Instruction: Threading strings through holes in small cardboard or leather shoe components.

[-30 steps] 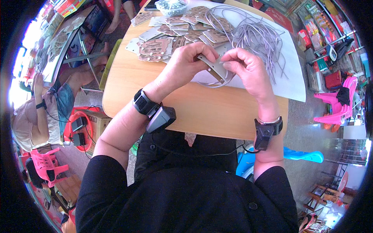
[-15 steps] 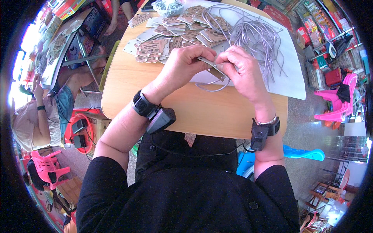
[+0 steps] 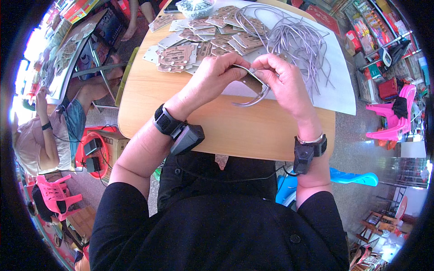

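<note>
Brown card (image 3: 253,83), its ends apparently hidden behind fingertips (image 3: 267,77)

Counts: there were two own hands, one left hand (image 3: 214,74) and one right hand (image 3: 285,83). One held card (image 3: 252,83); one heap of cards (image 3: 178,56), overlapped too much for a number. One tangle of grey cords (image 3: 296,43), strands not countable. One counter (image 3: 149,101), one white sheet (image 3: 341,99), one bowl (image 3: 199,14), its pieces too small to count. Two wrist units (image 3: 187,139), two pink chairs (image 3: 58,194), one red basin (image 3: 107,158), two black boxes (image 3: 92,164) in it.
</note>
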The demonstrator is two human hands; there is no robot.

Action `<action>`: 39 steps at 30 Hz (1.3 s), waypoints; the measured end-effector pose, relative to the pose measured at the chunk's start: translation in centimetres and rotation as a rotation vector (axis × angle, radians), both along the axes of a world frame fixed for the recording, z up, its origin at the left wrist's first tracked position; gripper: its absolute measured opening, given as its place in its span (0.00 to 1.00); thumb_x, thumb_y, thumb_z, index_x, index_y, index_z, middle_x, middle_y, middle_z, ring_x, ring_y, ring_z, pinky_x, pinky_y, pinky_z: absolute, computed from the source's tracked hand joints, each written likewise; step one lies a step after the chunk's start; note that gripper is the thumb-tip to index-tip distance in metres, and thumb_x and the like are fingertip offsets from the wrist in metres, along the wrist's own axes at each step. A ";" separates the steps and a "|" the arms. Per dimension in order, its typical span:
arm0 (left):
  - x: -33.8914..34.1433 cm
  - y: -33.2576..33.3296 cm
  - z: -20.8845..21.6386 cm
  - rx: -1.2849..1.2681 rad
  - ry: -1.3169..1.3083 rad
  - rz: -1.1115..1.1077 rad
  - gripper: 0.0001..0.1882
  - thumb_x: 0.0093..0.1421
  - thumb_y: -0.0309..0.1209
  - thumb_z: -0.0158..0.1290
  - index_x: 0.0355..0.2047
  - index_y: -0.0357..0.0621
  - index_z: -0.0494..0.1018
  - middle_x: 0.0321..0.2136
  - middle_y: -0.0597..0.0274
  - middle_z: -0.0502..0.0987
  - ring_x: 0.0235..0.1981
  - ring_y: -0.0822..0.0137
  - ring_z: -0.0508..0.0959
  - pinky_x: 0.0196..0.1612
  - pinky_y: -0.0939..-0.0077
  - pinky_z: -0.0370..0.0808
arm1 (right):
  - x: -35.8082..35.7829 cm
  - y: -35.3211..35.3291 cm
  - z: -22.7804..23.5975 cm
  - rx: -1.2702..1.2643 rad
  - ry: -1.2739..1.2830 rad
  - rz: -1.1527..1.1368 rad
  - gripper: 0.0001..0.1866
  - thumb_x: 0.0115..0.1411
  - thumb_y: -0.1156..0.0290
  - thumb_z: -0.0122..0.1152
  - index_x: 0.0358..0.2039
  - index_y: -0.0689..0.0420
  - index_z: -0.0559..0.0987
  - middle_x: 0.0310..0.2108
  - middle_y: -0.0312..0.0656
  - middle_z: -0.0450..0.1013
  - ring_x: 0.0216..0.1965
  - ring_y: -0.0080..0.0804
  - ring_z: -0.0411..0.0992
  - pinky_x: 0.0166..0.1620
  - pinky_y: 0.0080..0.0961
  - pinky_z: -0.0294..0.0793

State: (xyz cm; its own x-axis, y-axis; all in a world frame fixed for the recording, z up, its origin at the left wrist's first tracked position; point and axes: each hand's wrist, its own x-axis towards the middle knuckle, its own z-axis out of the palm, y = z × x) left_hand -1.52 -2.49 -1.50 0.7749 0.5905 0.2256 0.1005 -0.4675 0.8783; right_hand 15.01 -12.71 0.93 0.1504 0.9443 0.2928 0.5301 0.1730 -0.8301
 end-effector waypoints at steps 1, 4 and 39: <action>0.0 0.0 0.0 0.000 0.000 0.001 0.09 0.59 0.26 0.52 0.39 0.36 0.75 0.30 0.62 0.78 0.34 0.73 0.77 0.39 0.77 0.74 | 0.0 0.0 0.1 0.000 0.000 0.001 0.04 0.55 0.77 0.58 0.32 0.62 0.77 0.30 0.45 0.73 0.32 0.36 0.74 0.35 0.27 0.71; -0.1 0.1 -0.1 -0.008 -0.030 -0.032 0.09 0.60 0.27 0.52 0.38 0.36 0.75 0.29 0.62 0.78 0.33 0.73 0.76 0.38 0.77 0.74 | 0.2 -0.1 0.4 -0.130 -0.026 -0.003 0.04 0.55 0.77 0.58 0.32 0.62 0.76 0.29 0.45 0.73 0.31 0.34 0.74 0.34 0.26 0.71; -0.3 1.0 -0.6 -0.223 -0.011 -0.079 0.08 0.60 0.25 0.52 0.39 0.35 0.74 0.32 0.63 0.78 0.34 0.75 0.77 0.39 0.81 0.75 | 0.6 0.5 -0.8 -0.026 -0.163 0.042 0.05 0.57 0.75 0.58 0.33 0.62 0.77 0.29 0.44 0.75 0.32 0.31 0.73 0.37 0.25 0.71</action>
State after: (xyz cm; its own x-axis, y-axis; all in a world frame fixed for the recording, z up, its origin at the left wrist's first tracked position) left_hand -1.78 -1.53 -2.07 0.8187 0.5645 0.1055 0.0610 -0.2682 0.9614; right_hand 15.61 -12.19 0.08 0.0633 0.9562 0.2859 0.6506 0.1777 -0.7384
